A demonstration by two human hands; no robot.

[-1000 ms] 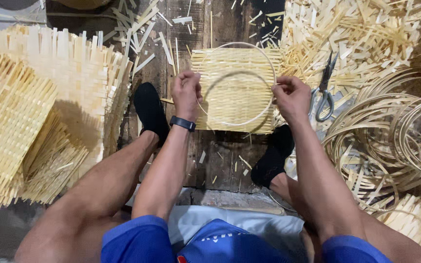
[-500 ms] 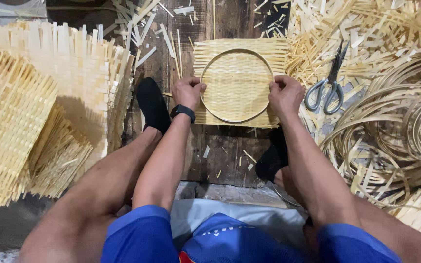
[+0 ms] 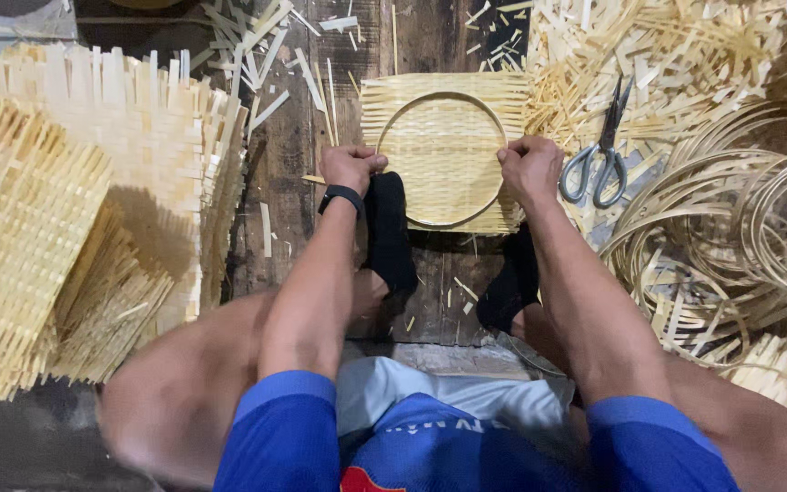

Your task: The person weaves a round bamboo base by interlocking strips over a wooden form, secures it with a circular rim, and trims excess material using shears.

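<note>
Between both fists lies the woven bamboo mat [image 3: 444,146] with its bamboo hoop [image 3: 393,118]; left hand [image 3: 352,168] and right hand [image 3: 530,168] clamp opposite rim edges. Scissors [image 3: 599,155] crowd just right; bare floor [image 3: 293,164] opens left.

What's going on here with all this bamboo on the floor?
A person sits on a wooden floor, pressing a round hoop onto a square woven mat. The left hand grips the hoop's left side and the right hand its right side, with both feet in black socks braced at the mat's near edge. Scissors lie to the right on loose strips, a stack of woven mats sits on the left, and spare hoops are piled on the right.
</note>
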